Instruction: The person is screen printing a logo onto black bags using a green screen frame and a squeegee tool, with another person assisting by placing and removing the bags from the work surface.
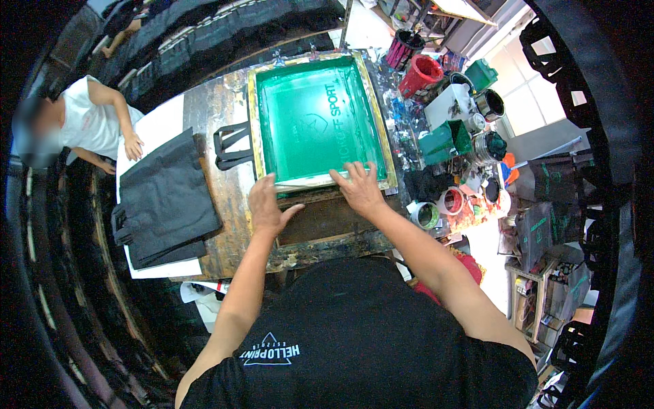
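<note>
A screen-printing frame with green mesh lies on the worktable in front of me, its far edge at two metal clamps. At its near left corner my left hand touches the rim, fingers extended and thumb held apart. My right hand rests on the near edge towards the right, fingers spread over the rim. Black handles stick out beyond the frame's left side; what they belong to is hidden beneath it. A brown board shows between my hands and the table's near edge.
Black fabric bags lie stacked on a white sheet at the left. Another person stands there, one hand over the sheet. Paint containers, including a red bucket and a green tub, crowd the right side.
</note>
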Available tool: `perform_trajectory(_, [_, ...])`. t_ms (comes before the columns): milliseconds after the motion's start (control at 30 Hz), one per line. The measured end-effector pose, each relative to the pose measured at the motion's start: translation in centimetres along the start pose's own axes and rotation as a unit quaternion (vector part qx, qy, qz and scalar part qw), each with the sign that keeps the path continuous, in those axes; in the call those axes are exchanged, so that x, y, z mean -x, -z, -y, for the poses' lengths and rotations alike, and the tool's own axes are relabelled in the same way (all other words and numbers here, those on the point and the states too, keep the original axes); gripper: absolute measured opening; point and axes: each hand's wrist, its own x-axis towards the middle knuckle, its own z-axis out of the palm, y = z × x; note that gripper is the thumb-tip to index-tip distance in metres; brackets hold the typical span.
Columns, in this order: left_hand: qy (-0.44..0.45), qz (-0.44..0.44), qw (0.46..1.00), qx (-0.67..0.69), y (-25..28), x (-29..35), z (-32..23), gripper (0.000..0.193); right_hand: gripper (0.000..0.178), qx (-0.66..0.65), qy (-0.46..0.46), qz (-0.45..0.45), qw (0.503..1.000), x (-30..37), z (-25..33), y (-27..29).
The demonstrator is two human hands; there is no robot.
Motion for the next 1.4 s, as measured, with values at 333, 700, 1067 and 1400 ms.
perform_trajectory(333, [0.197, 0.135, 0.970, -0.048, -0.6, 4.7, 4.0, 0.095, 0.047, -0.079, -0.057, -0.004, 0.995, 2.3, 2.2, -1.7])
perform_trajectory(700, [0.148, 0.050, 0.988, 0.002, -2.8, 5.0, 6.4, 0.081, 0.044, -0.118, -0.056, 0.019, 0.991, 0.3, 1.4, 0.6])
perform_trajectory(1067, [0.202, -0.079, 0.925, 0.311, 3.7, -0.4, 2.9, 0.090, 0.041, -0.020, -0.039, -0.069, 0.997, -7.1, 0.4, 11.8])
perform_trajectory(1400, [0.113, -0.207, 0.911, 0.339, 8.2, -13.5, 1.4, 0.099, 0.051, 0.095, 0.009, -0.267, 0.959, -22.3, -5.4, 19.2])
